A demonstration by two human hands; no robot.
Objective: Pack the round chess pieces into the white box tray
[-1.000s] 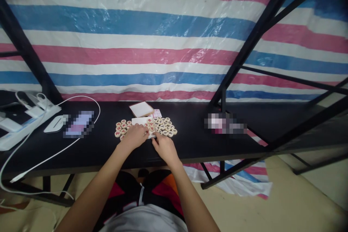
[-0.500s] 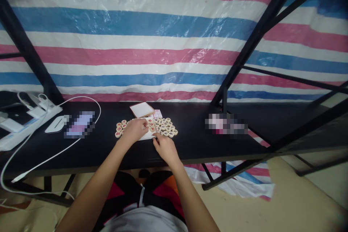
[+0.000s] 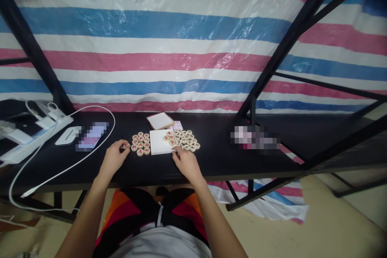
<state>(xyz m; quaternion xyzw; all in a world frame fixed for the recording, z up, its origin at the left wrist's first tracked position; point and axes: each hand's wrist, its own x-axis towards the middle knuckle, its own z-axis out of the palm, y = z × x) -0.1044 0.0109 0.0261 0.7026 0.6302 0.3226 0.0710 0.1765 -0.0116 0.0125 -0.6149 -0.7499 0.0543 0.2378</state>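
My left hand [image 3: 114,156] pinches a round piece with red marking [image 3: 125,146] just left of a block of red-marked pieces [image 3: 140,145] set in rows. A white box [image 3: 157,143] sits in the middle, with several red-marked pieces [image 3: 169,137] at its right side. My right hand [image 3: 186,162] has its fingers closed at the box's lower right corner; whether it grips the box's edge is too small to tell. Black-marked pieces [image 3: 187,140] are grouped on the right, beyond that hand.
Behind the white box lie a flat brown-edged lid [image 3: 160,121] and a pink-white paper [image 3: 177,125]. Left on the black table [image 3: 217,161] are a blurred phone [image 3: 92,137], a white device [image 3: 68,136], a cable and a power strip [image 3: 36,139]. A blurred item [image 3: 254,137] lies right.
My left hand has moved left from over the white box, carrying a piece to beside the red-marked rows, which now show. My right hand stays at the box corner.
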